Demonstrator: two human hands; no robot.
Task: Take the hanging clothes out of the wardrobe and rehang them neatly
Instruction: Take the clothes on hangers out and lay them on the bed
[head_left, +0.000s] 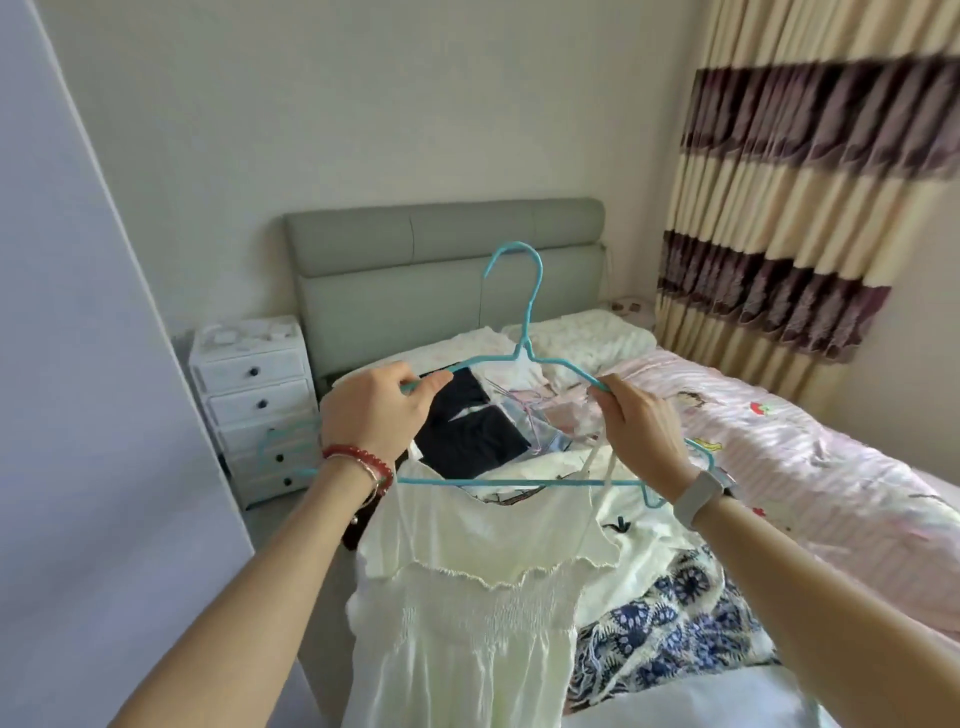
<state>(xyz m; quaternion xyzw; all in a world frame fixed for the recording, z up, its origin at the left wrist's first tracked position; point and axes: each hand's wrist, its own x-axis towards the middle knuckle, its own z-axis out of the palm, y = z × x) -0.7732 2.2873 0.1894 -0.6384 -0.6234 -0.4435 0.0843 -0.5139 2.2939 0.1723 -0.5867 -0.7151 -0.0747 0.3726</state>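
Observation:
I hold a turquoise wire hanger (524, 332) upright over the bed, hook at the top. My left hand (376, 410) grips its left shoulder. My right hand (641, 426) pinches the right shoulder together with a thin white strap. A pale cream smocked dress (467, 597) hangs from the hanger's lower bar and drops out of view at the bottom. Another turquoise hanger (704, 452) shows partly behind my right wrist.
A pile of clothes lies on the bed: a black garment (467, 421), white pieces, a blue-and-white patterned fabric (660, 629). A pink striped quilt (810, 447) covers the right side. A white drawer unit (254, 400) stands left of the grey headboard (441, 270). Striped curtains (810, 171) hang right.

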